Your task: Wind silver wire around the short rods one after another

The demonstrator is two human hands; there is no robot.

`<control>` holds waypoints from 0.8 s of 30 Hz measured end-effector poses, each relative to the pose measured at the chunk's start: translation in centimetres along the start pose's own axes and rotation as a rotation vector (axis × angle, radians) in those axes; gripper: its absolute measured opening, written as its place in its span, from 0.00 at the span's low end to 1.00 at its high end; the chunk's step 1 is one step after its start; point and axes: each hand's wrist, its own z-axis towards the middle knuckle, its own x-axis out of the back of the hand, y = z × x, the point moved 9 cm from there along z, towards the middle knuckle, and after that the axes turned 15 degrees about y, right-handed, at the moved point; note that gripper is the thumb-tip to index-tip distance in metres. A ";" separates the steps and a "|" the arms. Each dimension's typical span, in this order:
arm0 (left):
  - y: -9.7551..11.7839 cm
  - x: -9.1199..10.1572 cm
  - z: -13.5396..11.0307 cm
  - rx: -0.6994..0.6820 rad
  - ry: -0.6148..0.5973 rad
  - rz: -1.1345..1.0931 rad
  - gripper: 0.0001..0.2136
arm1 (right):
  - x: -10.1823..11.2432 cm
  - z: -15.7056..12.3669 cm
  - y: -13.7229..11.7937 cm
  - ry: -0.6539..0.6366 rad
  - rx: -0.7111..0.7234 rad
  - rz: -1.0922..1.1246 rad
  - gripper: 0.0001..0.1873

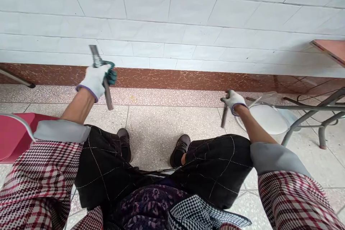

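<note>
I sit facing a white tiled wall, my legs in dark checked trousers and my shoes on the speckled floor. My left hand (pixel 97 78), in a white glove with green fingertips, is raised and closed round a flat grey metal bar (pixel 101 75) that slants from upper left to lower right. My right hand (pixel 233 100), gloved the same way, is held out to the right and closed round a shorter dark metal piece (pixel 223 115) pointing down. It hovers just left of a white bucket (pixel 269 119).
A red plastic chair or bin (pixel 13 133) stands at my left. A grey metal table frame (pixel 312 115) with a reddish top (pixel 330 49) is at the right, over the bucket. A brown marbled skirting (pixel 175 79) runs along the wall's foot.
</note>
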 end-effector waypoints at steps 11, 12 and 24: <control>-0.5 -11.5 -7.4 -0.260 -0.172 0.227 0.08 | -0.3 1.0 2.1 -0.115 0.026 -0.125 0.04; -0.4 -11.7 -7.8 -0.272 -0.184 0.228 0.08 | -0.2 0.2 2.8 -0.111 -0.054 -0.010 0.04; 0.0 -11.1 -9.0 -0.273 -0.152 0.308 0.07 | -0.7 -0.6 2.4 -0.067 -0.316 0.257 0.08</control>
